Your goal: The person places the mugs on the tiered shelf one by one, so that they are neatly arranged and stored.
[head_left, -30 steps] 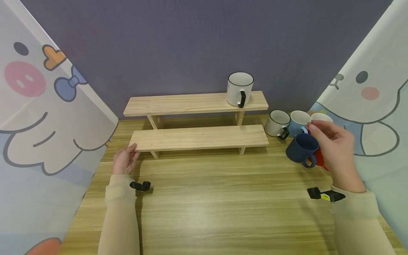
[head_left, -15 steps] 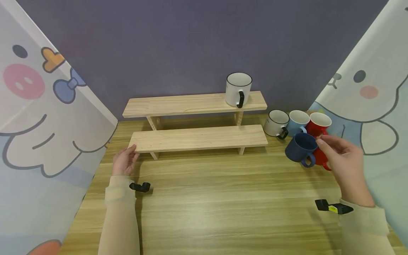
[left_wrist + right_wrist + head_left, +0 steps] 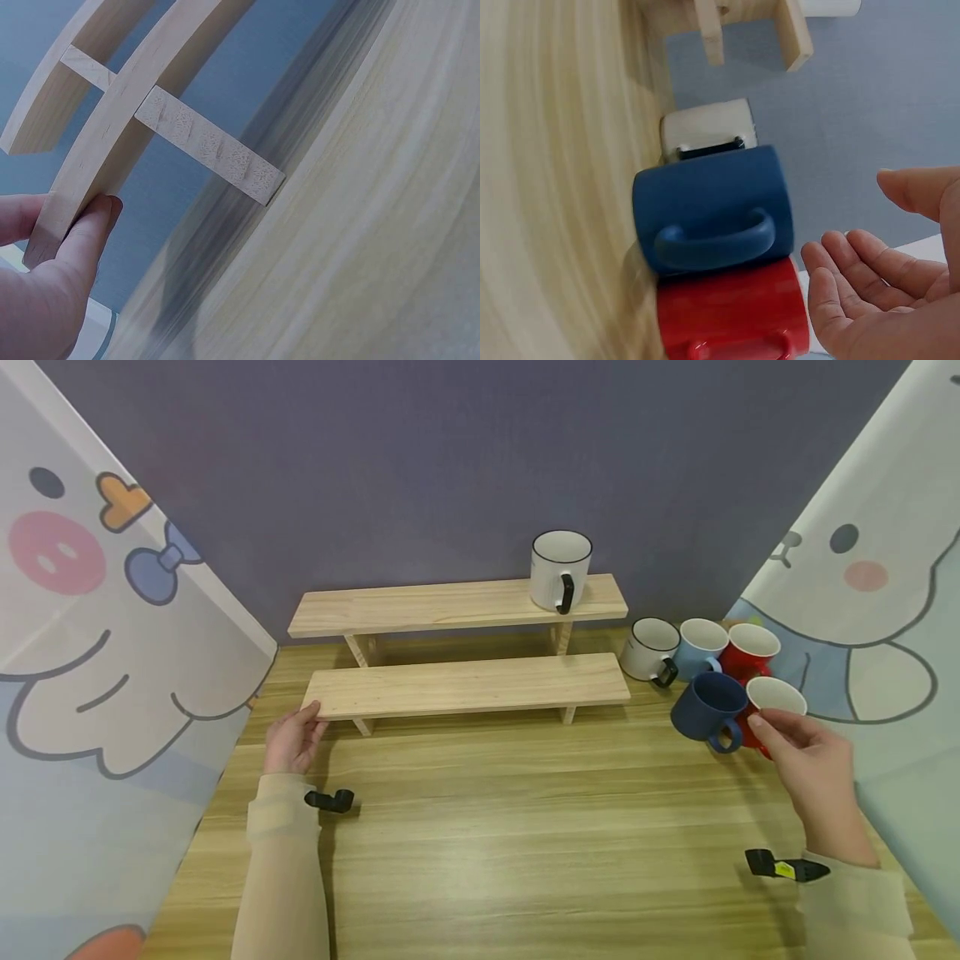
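Observation:
My left hand [image 3: 291,742] pinches the left end of the lower board of a two-tier wooden shelf [image 3: 465,685]. In the left wrist view, thumb and fingers [image 3: 82,244] lie on opposite faces of that board. My right hand [image 3: 817,772] hovers by the front red mug [image 3: 731,311], thumb apart from loosely bent fingers, with nothing between them. A gap separates it from the mug in the right wrist view. Left of this mug stands a navy mug [image 3: 703,714], handle towards me. On the upper board, at its right, sits a white black-rimmed mug [image 3: 555,577].
Behind the navy mug stand a smaller white mug [image 3: 647,656], a light blue mug [image 3: 697,652] and another red mug [image 3: 748,652], close together. Cartoon-printed panels [image 3: 877,627] flank the wooden table [image 3: 525,827]; a dark grey wall [image 3: 412,468] rises behind.
My right hand has drawn back from over the rear mugs towards the front red mug, uncovering the rear red mug and then the front one's rim. The left hand keeps its hold.

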A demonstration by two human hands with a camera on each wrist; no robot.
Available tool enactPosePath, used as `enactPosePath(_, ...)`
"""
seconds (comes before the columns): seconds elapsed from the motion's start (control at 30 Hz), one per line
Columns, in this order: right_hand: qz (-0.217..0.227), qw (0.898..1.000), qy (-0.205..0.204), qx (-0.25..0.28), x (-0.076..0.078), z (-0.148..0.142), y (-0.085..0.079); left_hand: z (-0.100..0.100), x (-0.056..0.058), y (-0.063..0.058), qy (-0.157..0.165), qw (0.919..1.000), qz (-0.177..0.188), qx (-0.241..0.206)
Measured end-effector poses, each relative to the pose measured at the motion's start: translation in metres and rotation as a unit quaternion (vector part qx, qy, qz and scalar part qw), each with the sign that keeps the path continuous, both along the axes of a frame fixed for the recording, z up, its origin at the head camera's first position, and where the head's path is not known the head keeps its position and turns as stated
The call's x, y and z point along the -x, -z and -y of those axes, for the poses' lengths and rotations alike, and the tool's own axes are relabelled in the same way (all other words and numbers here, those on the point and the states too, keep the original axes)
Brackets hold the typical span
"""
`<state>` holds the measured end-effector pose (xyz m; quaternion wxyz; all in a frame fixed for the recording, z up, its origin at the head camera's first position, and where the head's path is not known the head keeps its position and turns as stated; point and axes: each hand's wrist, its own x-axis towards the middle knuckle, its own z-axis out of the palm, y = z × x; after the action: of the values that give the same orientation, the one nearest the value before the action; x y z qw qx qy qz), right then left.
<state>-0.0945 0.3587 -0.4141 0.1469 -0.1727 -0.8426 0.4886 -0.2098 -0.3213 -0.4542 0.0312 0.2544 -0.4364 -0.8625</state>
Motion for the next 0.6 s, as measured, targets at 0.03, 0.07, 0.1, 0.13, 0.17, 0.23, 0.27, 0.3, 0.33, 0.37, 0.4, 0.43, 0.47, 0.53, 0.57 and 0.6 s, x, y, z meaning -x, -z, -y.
enactPosePath(0.03,0.008,1.000,0.003,-0.006,0.000,-0.001,0.002,0.000,0.000,0.000,0.001,1.0000,0.000,0.001)
enactPosePath(0.07,0.015,1.000,0.006,-0.009,0.000,-0.002,0.004,0.000,0.000,0.001,0.001,1.0000,-0.001,0.002)
enactPosePath(0.1,0.023,1.000,0.008,-0.011,0.001,-0.003,0.006,0.000,0.000,0.001,0.001,1.0000,-0.001,0.003)
enactPosePath(0.13,0.030,0.999,0.009,-0.016,0.001,-0.003,0.008,0.000,0.000,0.001,0.001,1.0000,-0.002,0.002)
enactPosePath(0.17,0.036,0.999,0.008,-0.020,0.002,-0.004,0.010,0.000,0.000,0.002,0.000,1.0000,-0.003,0.001)
enactPosePath(0.23,0.044,0.999,0.001,-0.031,0.003,-0.006,0.015,0.001,0.000,0.002,-0.002,1.0000,-0.003,-0.002)
enactPosePath(0.27,0.049,0.998,-0.007,-0.037,0.003,-0.007,0.017,0.001,0.000,0.002,-0.002,1.0000,-0.001,-0.002)
enactPosePath(0.3,0.052,0.997,-0.017,-0.046,0.003,-0.008,0.019,0.001,0.000,0.002,-0.003,1.0000,-0.001,-0.002)
enactPosePath(0.33,0.055,0.997,-0.025,-0.057,0.004,-0.009,0.021,0.001,0.000,0.002,-0.003,1.0000,-0.001,-0.004)
enactPosePath(0.37,0.059,0.995,-0.036,-0.067,0.004,-0.009,0.023,0.001,0.000,0.001,-0.003,1.0000,0.000,-0.006)
enactPosePath(0.4,0.065,0.994,-0.047,-0.080,0.005,-0.010,0.025,0.001,0.000,0.001,-0.002,1.0000,-0.001,-0.008)
enactPosePath(0.43,0.070,0.992,-0.058,-0.089,0.005,-0.011,0.027,0.001,0.000,0.001,-0.002,0.9999,-0.001,-0.010)
enactPosePath(0.47,0.076,0.990,-0.068,-0.099,0.006,-0.012,0.028,0.001,0.000,0.001,-0.002,0.9999,-0.001,-0.011)
enactPosePath(0.53,0.086,0.987,-0.085,-0.108,0.008,-0.013,0.031,0.000,-0.001,0.000,-0.002,0.9999,-0.002,-0.013)
enactPosePath(0.57,0.093,0.985,-0.092,-0.111,0.009,-0.014,0.032,0.000,-0.001,0.000,-0.002,0.9999,-0.002,-0.012)
enactPosePath(0.6,0.098,0.984,-0.098,-0.111,0.010,-0.014,0.033,0.000,-0.001,0.000,-0.002,0.9999,-0.002,-0.012)
